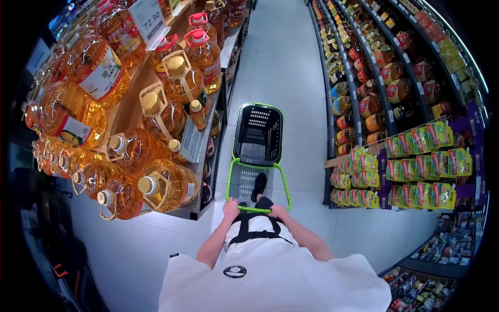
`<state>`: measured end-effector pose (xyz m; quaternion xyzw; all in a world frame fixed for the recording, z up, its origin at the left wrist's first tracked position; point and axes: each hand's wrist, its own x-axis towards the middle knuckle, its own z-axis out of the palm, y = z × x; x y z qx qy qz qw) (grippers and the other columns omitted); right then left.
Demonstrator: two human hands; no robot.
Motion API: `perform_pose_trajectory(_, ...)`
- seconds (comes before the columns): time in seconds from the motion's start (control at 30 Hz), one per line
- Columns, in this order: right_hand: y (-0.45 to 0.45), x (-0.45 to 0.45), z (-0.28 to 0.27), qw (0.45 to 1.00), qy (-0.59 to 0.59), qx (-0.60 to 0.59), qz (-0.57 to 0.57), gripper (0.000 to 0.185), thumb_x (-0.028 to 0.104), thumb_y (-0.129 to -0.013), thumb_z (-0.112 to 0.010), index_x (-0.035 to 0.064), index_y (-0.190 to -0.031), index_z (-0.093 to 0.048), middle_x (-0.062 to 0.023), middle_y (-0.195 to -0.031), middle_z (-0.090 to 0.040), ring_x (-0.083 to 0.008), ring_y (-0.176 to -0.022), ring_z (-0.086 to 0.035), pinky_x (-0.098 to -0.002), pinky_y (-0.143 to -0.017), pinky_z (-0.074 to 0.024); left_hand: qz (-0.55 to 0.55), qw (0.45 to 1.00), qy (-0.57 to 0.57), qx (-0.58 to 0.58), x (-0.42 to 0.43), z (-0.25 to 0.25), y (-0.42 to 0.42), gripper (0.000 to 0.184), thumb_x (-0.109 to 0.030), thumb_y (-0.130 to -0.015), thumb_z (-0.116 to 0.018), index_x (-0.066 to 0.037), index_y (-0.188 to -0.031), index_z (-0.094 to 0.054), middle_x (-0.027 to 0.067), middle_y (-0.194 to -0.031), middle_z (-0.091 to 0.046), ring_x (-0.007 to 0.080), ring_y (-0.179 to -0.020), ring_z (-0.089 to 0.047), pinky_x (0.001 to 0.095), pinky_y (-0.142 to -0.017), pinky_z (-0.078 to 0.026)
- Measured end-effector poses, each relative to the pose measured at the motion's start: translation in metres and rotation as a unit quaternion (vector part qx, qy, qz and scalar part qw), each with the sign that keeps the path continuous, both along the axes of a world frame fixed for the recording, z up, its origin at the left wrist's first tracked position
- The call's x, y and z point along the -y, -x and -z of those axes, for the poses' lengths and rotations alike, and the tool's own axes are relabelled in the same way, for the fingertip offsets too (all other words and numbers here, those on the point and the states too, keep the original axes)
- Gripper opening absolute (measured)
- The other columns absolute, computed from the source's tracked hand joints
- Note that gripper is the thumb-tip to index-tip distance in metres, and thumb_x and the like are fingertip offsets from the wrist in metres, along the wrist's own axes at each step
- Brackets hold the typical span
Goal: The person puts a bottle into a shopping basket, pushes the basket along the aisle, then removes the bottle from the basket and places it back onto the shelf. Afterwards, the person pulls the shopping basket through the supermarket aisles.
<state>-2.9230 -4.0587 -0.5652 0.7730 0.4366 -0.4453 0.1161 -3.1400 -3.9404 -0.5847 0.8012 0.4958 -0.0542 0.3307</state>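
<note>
A black shopping basket [258,115] with a bright green rim stands on the floor in front of me. Its long green handle [285,186] reaches back to my waist. My left hand [231,209] is closed around the left end of the handle's crossbar. At the right end of that bar, the fingers of my right hand [277,211] are wrapped round it too. Perforated walls and a dark bottom show inside the basket. One black shoe [259,184] is visible under the handle.
Big bottles of golden cooking oil [169,182] crowd a display on the left, with a price sign [149,21] above. Shelves of sauce bottles [369,104] line the right side. Yellow-green packets [429,166] hang at their near end. A pale tiled aisle [270,62] runs ahead.
</note>
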Motion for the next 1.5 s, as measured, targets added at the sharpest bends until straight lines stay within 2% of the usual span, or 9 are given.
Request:
perform_pose_trajectory(0.33, -0.073, -0.096, -0.002, 0.991, -0.013, -0.091, -0.098, 0.039, 0.026, -0.062, -0.059, 0.0081, -0.096, -0.061, -0.0167, -0.098, -0.059, -0.0303, -0.091, -0.056, -0.0368, -0.079, -0.0458, -0.048, 0.997, -0.060, 0.010, -0.070, -0.039, -0.070, 0.029, -0.003, -0.064, -0.056, -0.009, -0.091, -0.051, 0.0132, -0.101, -0.044, 0.0341, -0.092, -0.045, 0.0399, -0.079, -0.042)
perform_pose_trajectory(0.47, -0.112, -0.130, 0.006, 0.987, -0.019, -0.106, -0.121, 0.041, 0.027, -0.061, -0.060, 0.0074, -0.096, -0.062, -0.0169, -0.097, -0.059, -0.0293, -0.090, -0.057, -0.0351, -0.079, -0.0463, -0.010, 0.996, -0.086, 0.018, -0.091, -0.040, -0.102, 0.032, -0.012, -0.065, -0.056, -0.007, -0.096, -0.051, 0.0160, -0.105, -0.042, 0.0384, -0.092, -0.043, 0.0429, -0.079, -0.041)
perform_pose_trajectory(0.7, -0.169, -0.188, -0.008, 0.990, 0.012, -0.085, -0.115, 0.041, 0.029, -0.062, -0.061, 0.0037, -0.095, -0.061, -0.0168, -0.099, -0.058, -0.0298, -0.094, -0.056, -0.0371, -0.079, -0.0462, -0.012, 0.999, -0.034, -0.021, -0.141, -0.046, -0.157, 0.032, -0.014, -0.067, -0.055, -0.005, -0.097, -0.052, 0.0125, -0.107, -0.044, 0.0355, -0.098, -0.043, 0.0425, -0.081, -0.043)
perform_pose_trajectory(0.8, -0.189, -0.200, -0.020, 0.994, 0.008, -0.054, -0.090, 0.041, 0.031, -0.065, -0.062, 0.0059, -0.096, -0.060, -0.0157, -0.100, -0.059, -0.0287, -0.092, -0.057, -0.0385, -0.078, -0.0465, 0.006, 1.000, -0.015, -0.023, -0.160, -0.032, -0.178, 0.030, -0.017, -0.069, -0.052, -0.007, -0.097, -0.053, 0.0127, -0.107, -0.046, 0.0347, -0.096, -0.046, 0.0422, -0.083, -0.042)
perform_pose_trajectory(0.93, -0.214, -0.209, -0.011, 0.998, -0.032, 0.009, -0.053, 0.037, 0.033, -0.062, -0.062, 0.0109, -0.091, -0.063, -0.0130, -0.092, -0.061, -0.0271, -0.087, -0.059, -0.0382, -0.076, -0.0475, 0.013, 0.998, 0.043, -0.031, -0.194, -0.064, -0.215, 0.032, -0.023, -0.068, -0.053, -0.007, -0.096, -0.054, 0.0135, -0.104, -0.048, 0.0344, -0.098, -0.046, 0.0429, -0.084, -0.041)
perform_pose_trajectory(1.2, -0.260, -0.261, -0.001, 0.999, 0.011, -0.001, -0.051, 0.034, 0.032, -0.060, -0.061, 0.0122, -0.087, -0.064, -0.0120, -0.087, -0.062, -0.0282, -0.082, -0.060, -0.0393, -0.072, -0.0483, 0.068, 0.987, 0.119, -0.087, -0.254, -0.018, -0.258, 0.038, -0.032, -0.063, -0.061, -0.009, -0.093, -0.057, 0.0177, -0.100, -0.050, 0.0334, -0.100, -0.044, 0.0424, -0.087, -0.037)
perform_pose_trajectory(1.27, -0.277, -0.289, -0.004, 0.999, 0.022, -0.005, -0.050, 0.033, 0.032, -0.060, -0.059, 0.0133, -0.086, -0.064, -0.0121, -0.087, -0.062, -0.0279, -0.081, -0.060, -0.0394, -0.070, -0.0487, 0.085, 0.989, 0.111, -0.047, -0.279, -0.004, -0.271, 0.033, -0.028, -0.061, -0.063, -0.008, -0.087, -0.058, 0.0169, -0.099, -0.050, 0.0304, -0.104, -0.041, 0.0444, -0.088, -0.030)
perform_pose_trajectory(1.33, -0.296, -0.299, 0.000, 0.997, 0.016, 0.017, -0.079, 0.034, 0.032, -0.059, -0.060, 0.0127, -0.087, -0.064, -0.0115, -0.087, -0.062, -0.0276, -0.081, -0.060, -0.0387, -0.071, -0.0485, 0.134, 0.985, 0.104, -0.018, -0.308, -0.017, -0.286, 0.038, -0.026, -0.061, -0.063, -0.011, -0.095, -0.055, 0.0154, -0.112, -0.039, 0.0388, -0.104, -0.038, 0.0448, -0.089, -0.035)
perform_pose_trajectory(1.5, -0.323, -0.369, -0.020, 0.999, 0.002, 0.000, -0.043, 0.034, 0.032, -0.058, -0.062, 0.0074, -0.081, -0.065, -0.0138, -0.084, -0.062, -0.0283, -0.078, -0.060, -0.0364, -0.070, -0.0489, 0.023, 0.993, 0.112, 0.024, -0.376, -0.022, -0.315, 0.024, -0.014, -0.063, -0.062, -0.012, -0.085, -0.055, 0.0128, -0.111, -0.037, 0.0375, -0.102, -0.035, 0.0429, -0.090, -0.035)
